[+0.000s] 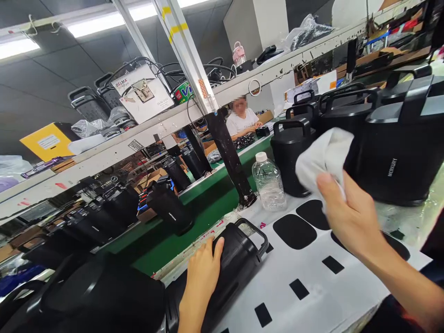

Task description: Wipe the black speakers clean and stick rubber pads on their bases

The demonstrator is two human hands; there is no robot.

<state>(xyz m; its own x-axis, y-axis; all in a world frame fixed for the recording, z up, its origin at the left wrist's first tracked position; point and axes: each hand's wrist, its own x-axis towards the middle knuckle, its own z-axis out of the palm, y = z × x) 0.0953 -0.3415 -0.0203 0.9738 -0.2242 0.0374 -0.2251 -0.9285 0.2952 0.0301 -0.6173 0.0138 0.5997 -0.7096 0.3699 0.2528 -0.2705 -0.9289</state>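
Observation:
My left hand [203,268] grips a black portable speaker [239,263] from above, its fingers curved over the casing. The speaker lies on its side, its carry handle pointing away to the right. Raised at the right, my right hand [354,217] is closed on a crumpled white cloth [326,152], which hangs in the air in front of standing speakers. Below them a white sheet [277,273] spreads over the bench, with black rounded pads [294,231] and small black rectangles [299,289] on it. The underside of the held speaker is hidden.
A clear plastic bottle [268,185] with a white cap stands beyond the sheet. Large black speakers stand at right [398,152] and lower left [104,296]. A dark post [231,157] rises behind the bench. Across a green conveyor [211,194], a person [243,122] sits.

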